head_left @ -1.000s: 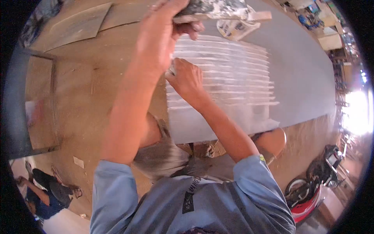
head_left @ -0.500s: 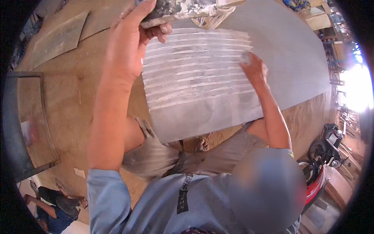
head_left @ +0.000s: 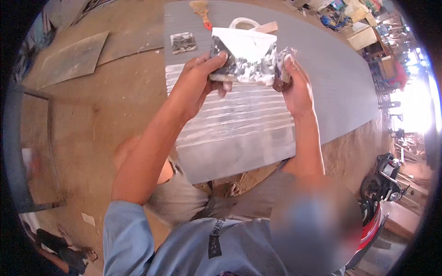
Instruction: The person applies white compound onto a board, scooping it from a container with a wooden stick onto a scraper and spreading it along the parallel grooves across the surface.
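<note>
My left hand (head_left: 202, 76) grips a paste-smeared board (head_left: 246, 60) by its left edge, thumb on top and fingers beneath. The board has black and white blotches, with a bright white area on its upper part. At the board's right edge, my right hand (head_left: 298, 85) is closed on a small greyish smeared piece (head_left: 283, 62), whose kind I cannot make out. Beneath both hands lies a large grey panel (head_left: 340, 92) with rows of white paste stripes (head_left: 235, 112) across its near part.
A paintbrush (head_left: 200, 9) and a small smeared square block (head_left: 183, 42) lie on the panel's far left. Behind the board show a pale ring-shaped rim (head_left: 244, 22) and a wooden strip (head_left: 267, 27). A motorcycle (head_left: 382, 179) stands right; another person (head_left: 60, 248) is at lower left.
My left hand has lowered the board toward the middle of the view. My right hand has lifted from the striped surface and come up beside the board's right edge.
</note>
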